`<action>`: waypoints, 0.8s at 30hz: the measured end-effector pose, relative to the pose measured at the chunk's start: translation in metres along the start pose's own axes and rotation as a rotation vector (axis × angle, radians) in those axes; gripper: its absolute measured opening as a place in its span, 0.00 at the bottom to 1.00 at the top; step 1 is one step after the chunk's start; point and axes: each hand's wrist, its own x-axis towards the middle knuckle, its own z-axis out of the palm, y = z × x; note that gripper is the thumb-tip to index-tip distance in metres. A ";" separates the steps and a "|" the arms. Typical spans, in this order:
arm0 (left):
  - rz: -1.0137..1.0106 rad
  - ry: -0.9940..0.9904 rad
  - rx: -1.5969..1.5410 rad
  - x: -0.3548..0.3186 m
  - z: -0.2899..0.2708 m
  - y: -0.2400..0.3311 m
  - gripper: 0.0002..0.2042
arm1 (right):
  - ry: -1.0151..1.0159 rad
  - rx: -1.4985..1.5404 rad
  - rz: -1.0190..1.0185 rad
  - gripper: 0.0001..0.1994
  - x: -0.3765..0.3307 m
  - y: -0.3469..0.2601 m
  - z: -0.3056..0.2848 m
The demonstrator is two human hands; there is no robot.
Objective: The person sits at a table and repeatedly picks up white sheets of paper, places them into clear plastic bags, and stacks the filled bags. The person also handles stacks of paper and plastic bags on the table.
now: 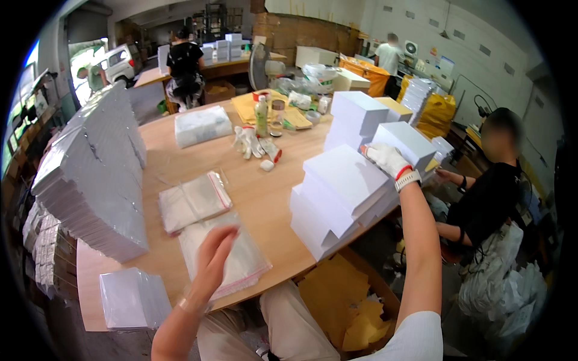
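Observation:
My left hand [218,251], bare and slightly blurred, hovers over flat clear plastic bags [250,265] with its fingers stretched out and nothing visible in them. My right hand [387,159] wears a white work glove with a red cuff. Its fingers curl over the far corner of a white paper block [343,174] on an uneven stack at the table's right edge. Another white block [404,142] stands just beyond that hand. A second pile of clear bags [195,201] lies farther up the table.
Tall stacks of wrapped white blocks [96,174] line the left edge; a smaller wrapped stack [133,299] is near. Gloves [247,141], a green bottle [261,116] and a white package [203,126] lie farther back. A box of yellow paper [337,295] is below; a co-worker [490,186] sits at right.

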 end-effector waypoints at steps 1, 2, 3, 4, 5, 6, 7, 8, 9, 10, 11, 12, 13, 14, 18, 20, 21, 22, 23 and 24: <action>-0.076 -0.072 0.018 0.036 0.018 -0.009 0.19 | -0.008 -0.031 -0.009 0.24 0.002 0.001 0.004; -0.164 -0.104 -0.038 0.068 0.038 -0.016 0.24 | -0.007 -0.004 -0.025 0.24 0.004 0.003 0.010; -0.311 -0.134 -0.135 0.096 0.052 -0.022 0.27 | 0.017 0.017 -0.024 0.23 0.001 -0.006 0.014; -0.424 -0.130 -0.189 0.125 0.070 -0.027 0.30 | 0.039 0.029 -0.015 0.23 -0.007 -0.016 0.018; -0.536 -0.129 -0.242 0.149 0.088 -0.028 0.32 | 0.063 0.044 -0.002 0.23 -0.013 -0.022 0.020; -0.524 -0.137 -0.208 0.163 0.100 -0.026 0.33 | 0.063 0.093 0.013 0.22 -0.015 -0.027 0.021; -0.517 -0.154 -0.180 0.173 0.113 -0.022 0.34 | 0.062 0.134 0.037 0.22 -0.020 -0.028 0.020; -0.511 -0.169 -0.150 0.180 0.121 -0.017 0.35 | 0.059 0.177 0.060 0.22 -0.020 -0.030 0.018; -0.476 -0.193 -0.090 0.185 0.124 -0.012 0.34 | 0.056 0.185 0.061 0.22 -0.017 -0.032 0.017; -0.454 -0.227 -0.025 0.184 0.129 -0.004 0.33 | 0.049 0.197 0.077 0.22 -0.017 -0.028 0.019; -0.430 -0.260 0.040 0.185 0.133 0.000 0.31 | 0.041 0.210 0.091 0.22 -0.017 -0.024 0.020; -0.403 -0.277 0.066 0.188 0.136 0.001 0.29 | 0.055 0.218 0.091 0.22 -0.019 -0.021 0.020; -0.372 -0.288 0.093 0.190 0.136 0.005 0.27 | 0.069 0.226 0.083 0.22 -0.020 -0.022 0.019; -0.342 -0.298 0.120 0.192 0.135 0.009 0.25 | 0.082 0.234 0.075 0.23 -0.021 -0.023 0.019; -0.220 -0.181 0.060 0.183 0.148 0.040 0.19 | 0.192 0.393 -0.065 0.22 -0.023 -0.011 0.019; -0.149 -0.197 -0.086 0.178 0.159 0.048 0.17 | 0.162 0.496 -0.132 0.21 -0.024 -0.001 0.008; -0.089 -0.190 -0.102 0.174 0.163 0.056 0.16 | 0.115 0.596 -0.144 0.20 -0.026 0.003 0.000; -0.035 -0.188 -0.123 0.168 0.170 0.063 0.16 | 0.066 0.692 -0.145 0.19 -0.031 0.010 -0.010; 0.019 -0.180 -0.138 0.158 0.170 0.073 0.15 | 0.013 0.794 -0.151 0.18 -0.039 0.005 -0.016; 0.096 -0.169 -0.045 0.146 0.167 0.083 0.16 | 0.020 0.972 -0.179 0.17 -0.050 -0.002 -0.021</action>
